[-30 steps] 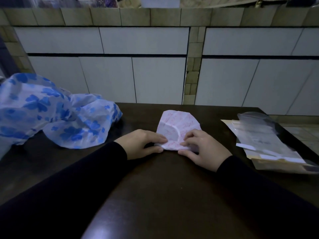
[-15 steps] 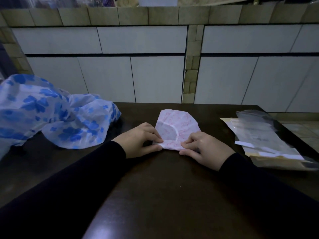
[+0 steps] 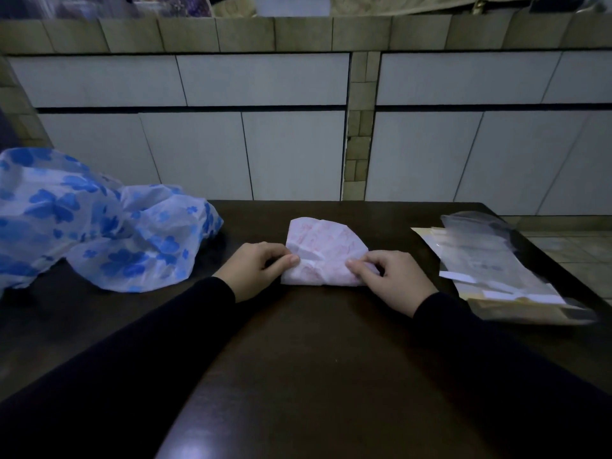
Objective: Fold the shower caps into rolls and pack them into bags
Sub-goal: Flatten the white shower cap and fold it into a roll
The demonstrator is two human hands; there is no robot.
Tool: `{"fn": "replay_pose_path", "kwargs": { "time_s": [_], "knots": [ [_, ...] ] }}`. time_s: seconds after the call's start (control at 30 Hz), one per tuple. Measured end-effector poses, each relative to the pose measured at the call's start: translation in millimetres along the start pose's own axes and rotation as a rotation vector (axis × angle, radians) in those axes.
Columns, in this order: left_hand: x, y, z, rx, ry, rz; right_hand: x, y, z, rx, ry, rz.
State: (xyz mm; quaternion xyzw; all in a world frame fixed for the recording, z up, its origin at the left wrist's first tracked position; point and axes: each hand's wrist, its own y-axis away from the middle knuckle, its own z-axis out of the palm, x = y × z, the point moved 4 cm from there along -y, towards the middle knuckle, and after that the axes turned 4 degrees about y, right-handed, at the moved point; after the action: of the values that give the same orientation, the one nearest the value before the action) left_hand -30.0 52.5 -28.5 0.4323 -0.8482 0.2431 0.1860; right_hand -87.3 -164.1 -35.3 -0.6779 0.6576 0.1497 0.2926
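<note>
A pink-printed white shower cap (image 3: 323,250) lies partly folded on the dark table (image 3: 314,342), its near edge turned over into a thick band. My left hand (image 3: 256,270) pinches the band's left end between thumb and fingers. My right hand (image 3: 387,278) pinches its right end the same way. A stack of clear flat bags (image 3: 496,270) with white strips lies on the table to the right of my right hand.
A heap of white shower caps with blue flower print (image 3: 92,226) fills the table's left side. A tiled wall (image 3: 265,144) stands right behind the table's far edge. The table's right edge drops to a tiled floor (image 3: 579,253).
Both hands have moved apart along the cap's near edge. The folded band is wider and flatter, and the cap's far part looks shorter than a second ago.
</note>
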Motion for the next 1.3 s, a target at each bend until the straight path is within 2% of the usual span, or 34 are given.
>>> {"fn": "replay_pose_path", "kwargs": {
  "time_s": [0.1, 0.27, 0.33, 0.4, 0.5, 0.57, 0.63, 0.7, 0.73, 0.8, 0.93, 1.07, 1.2, 1.3],
  "knots": [
    [-1, -1, 1, 0.012, 0.033, -0.045, 1, -4, 3, 0.025, 0.015, 0.069],
    [-5, -2, 4, 0.009, -0.071, -0.055, 1, -9, 4, 0.066, 0.072, 0.136],
    [-3, -2, 5, 0.063, -0.078, -0.023, 1, -9, 4, 0.066, 0.075, 0.142],
    [6, 1, 3, 0.144, -0.135, 0.11, 1, -9, 5, 0.085, 0.098, 0.131],
    [16, 5, 7, 0.079, -0.231, 0.341, -1, -7, 6, 0.112, 0.099, 0.081],
    [17, 5, 10, 0.002, -0.212, 0.316, -7, -3, 3, 0.149, 0.161, -0.011],
    [15, 5, 11, -0.058, -0.192, 0.264, -17, 2, -1, 0.205, 0.292, -0.194],
    [15, 5, 12, -0.1, -0.192, 0.251, -28, 6, 4, 0.098, 0.414, -0.332],
    [14, 6, 12, -0.119, -0.199, 0.238, -29, 8, 8, 0.006, 0.446, -0.339],
    [12, 6, 11, -0.177, -0.235, 0.176, -28, 10, 14, -0.12, 0.43, -0.276],
    [7, 5, 10, -0.245, -0.303, 0.125, -23, 17, 15, -0.213, 0.453, -0.252],
    [3, 4, 7, -0.218, -0.269, 0.165, -14, 16, 10, -0.177, 0.516, -0.196],
    [10, 6, 5, -0.121, -0.286, 0.332, -18, 20, 6, -0.068, 0.527, -0.264],
    [14, 8, 5, -0.102, -0.301, 0.396, -20, 21, 3, -0.087, 0.526, -0.297]
  ]
}}
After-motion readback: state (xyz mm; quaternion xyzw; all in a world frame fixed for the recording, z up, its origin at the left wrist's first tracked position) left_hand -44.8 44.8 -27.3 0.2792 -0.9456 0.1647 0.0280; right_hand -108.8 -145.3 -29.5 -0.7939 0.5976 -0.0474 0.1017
